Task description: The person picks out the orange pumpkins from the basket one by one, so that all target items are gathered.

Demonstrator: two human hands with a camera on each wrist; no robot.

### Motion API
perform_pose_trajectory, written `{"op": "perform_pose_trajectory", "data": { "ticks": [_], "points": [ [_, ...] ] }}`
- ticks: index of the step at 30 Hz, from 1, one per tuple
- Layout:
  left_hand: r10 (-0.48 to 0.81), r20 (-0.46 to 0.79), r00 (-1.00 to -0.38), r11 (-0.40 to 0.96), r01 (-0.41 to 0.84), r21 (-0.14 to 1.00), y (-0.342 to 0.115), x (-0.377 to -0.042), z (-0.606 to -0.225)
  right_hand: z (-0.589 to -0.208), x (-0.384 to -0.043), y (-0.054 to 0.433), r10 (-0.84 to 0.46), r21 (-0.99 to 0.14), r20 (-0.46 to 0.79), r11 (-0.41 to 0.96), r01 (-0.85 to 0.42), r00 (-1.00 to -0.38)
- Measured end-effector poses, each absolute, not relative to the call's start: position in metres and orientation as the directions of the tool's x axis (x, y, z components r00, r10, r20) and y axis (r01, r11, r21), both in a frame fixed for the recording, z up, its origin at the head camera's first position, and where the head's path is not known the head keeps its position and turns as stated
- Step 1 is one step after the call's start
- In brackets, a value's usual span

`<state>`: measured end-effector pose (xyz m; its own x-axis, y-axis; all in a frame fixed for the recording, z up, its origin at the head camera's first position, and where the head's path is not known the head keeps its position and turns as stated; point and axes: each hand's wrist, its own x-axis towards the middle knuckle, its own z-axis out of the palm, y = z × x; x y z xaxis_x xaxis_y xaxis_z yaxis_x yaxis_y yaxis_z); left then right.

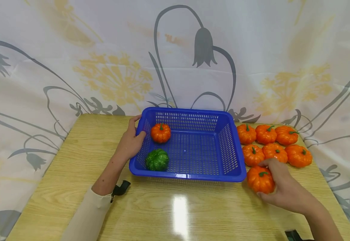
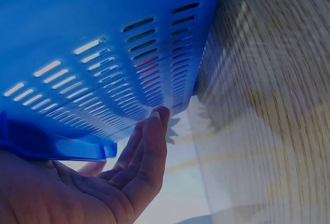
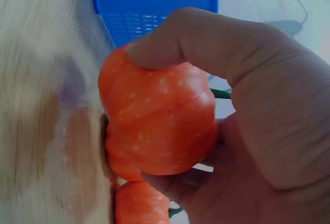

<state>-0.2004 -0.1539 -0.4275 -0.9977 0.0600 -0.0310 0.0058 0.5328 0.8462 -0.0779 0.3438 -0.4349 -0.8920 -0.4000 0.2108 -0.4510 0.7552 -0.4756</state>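
A blue plastic basket (image 1: 187, 176) with slotted walls stands on the table. My left hand (image 1: 130, 142) grips its left rim, thumb over the edge and fingers along the outer wall; in the left wrist view those fingers (image 2: 149, 152) lie beside the slots. Inside the basket, on its left side, are a small orange pumpkin (image 1: 161, 133) and a dark green pumpkin (image 1: 157, 160). My right hand (image 1: 286, 190) holds another orange pumpkin (image 1: 258, 179) off the basket's front right corner. The right wrist view shows the thumb pressed on that pumpkin (image 3: 160, 116), fingers on its opposite side.
Two rows of orange pumpkins (image 1: 266, 134) with green stems sit right of the basket, close to its wall. The wooden table (image 1: 150, 214) meets a patterned curtain (image 1: 175, 60) at the back. Dark straps (image 1: 121, 188) show near both wrists.
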Motion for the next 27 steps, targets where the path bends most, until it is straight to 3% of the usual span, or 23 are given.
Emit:
{"op": "perform_pose_trajectory", "data": {
  "ticks": [5, 11, 27],
  "points": [
    [0.062, -0.031, -0.998, 0.532, 0.007, 0.847, -0.154, -0.2, -0.429, -0.44, -0.078, 0.346, -0.384, -0.496, 0.137, 0.772, -0.398, -0.913],
    [0.065, -0.027, -0.997, 0.527, 0.011, 0.85, -0.155, -0.201, -0.43, -0.446, -0.08, 0.349, -0.388, -0.438, 0.155, 0.797, -0.416, -0.908],
    [0.067, -0.037, -0.997, 0.516, 0.003, 0.857, -0.155, -0.201, -0.43, -0.442, -0.08, 0.349, -0.324, -0.444, 0.074, 0.836, -0.322, -0.943]
  ]
}}
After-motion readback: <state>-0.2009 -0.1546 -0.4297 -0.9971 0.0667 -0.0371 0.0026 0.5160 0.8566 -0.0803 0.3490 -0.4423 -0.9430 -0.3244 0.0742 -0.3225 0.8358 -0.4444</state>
